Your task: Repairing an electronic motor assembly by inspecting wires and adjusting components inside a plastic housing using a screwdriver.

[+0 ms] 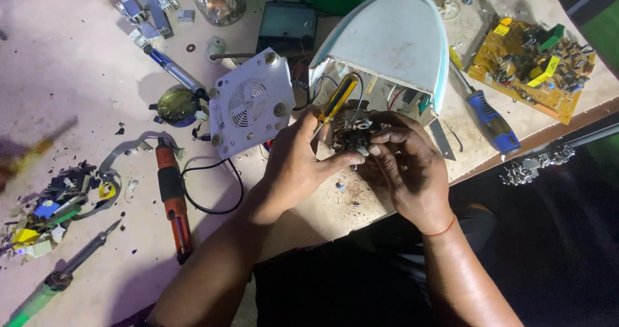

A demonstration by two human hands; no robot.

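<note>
Left hand (293, 166) gripped a yellow-handled screwdriver (336, 100); right hand (403, 163) pinched closed on a small dark component (358, 134) at the mouth of the white housing (393, 43), above the desk (84, 88). Component looked light, stiff, wire-tethered, probably fragile; best held by its body edges.

yellow-handled screwdriver (340, 97), white housing (393, 43), blue-handled screwdriver (493, 122), orange soldering iron (174, 201)

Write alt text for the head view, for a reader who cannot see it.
Two bare hands work at the open end of a white casing: the left hand holds a yellow screwdriver, the right hand grips a small dark part. Around them lie a fan plate, a blue screwdriver and a circuit board.
</note>
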